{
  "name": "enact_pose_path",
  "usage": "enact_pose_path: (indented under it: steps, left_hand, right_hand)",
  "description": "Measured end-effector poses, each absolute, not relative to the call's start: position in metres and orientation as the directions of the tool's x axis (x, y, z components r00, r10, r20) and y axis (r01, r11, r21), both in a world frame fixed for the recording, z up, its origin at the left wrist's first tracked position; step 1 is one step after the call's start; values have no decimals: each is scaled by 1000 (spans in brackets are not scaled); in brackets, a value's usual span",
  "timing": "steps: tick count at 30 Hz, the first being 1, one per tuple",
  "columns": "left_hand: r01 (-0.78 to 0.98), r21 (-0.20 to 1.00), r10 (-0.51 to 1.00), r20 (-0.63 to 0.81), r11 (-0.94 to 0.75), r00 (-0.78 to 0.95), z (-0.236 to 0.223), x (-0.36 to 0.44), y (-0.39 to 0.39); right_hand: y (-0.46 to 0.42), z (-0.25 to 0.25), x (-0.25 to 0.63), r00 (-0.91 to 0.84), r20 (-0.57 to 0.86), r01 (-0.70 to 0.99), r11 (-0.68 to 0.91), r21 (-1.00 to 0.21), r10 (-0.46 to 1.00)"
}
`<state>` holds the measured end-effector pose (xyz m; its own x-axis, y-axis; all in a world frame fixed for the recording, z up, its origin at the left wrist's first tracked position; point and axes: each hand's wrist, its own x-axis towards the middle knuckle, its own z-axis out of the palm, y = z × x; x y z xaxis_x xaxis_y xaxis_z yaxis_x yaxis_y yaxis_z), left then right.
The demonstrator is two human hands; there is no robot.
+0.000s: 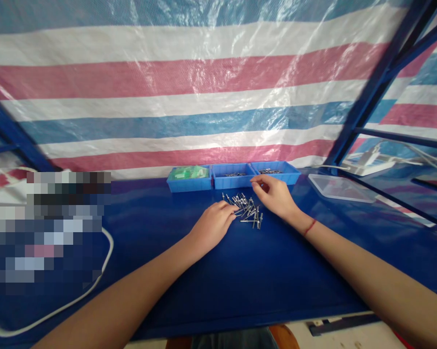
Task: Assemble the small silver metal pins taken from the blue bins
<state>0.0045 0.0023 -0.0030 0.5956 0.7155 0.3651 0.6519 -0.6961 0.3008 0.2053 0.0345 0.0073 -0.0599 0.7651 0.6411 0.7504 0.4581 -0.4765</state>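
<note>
Touching metal pins (248,207) with the left hand (211,223) now! Hovering near the blue trays (231,182) with the right hand (275,195). With fingers (224,207) narrow on both, can't tell if holding.

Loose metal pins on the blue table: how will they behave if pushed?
The metal pins look straight and thin, so probably stiff. Their slim, shiny shafts may slide or roll on the smooth-looking table. Crisscrossed, they would likely shift neighbours.
</note>
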Motion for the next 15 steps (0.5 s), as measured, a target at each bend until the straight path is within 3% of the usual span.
enact_pose_path:
  steps: [7, 15]
  left_hand:
    - [716, 186, 723, 367, -673, 585, -7, 0, 9]
    - [691, 251, 721, 410, -678, 559, -9, -1, 6]
  right_hand:
    - [22, 7, 191, -171, 584, 677, 525, -516, 794]
    - [16, 8, 186, -222, 526, 631, 532, -565, 821]
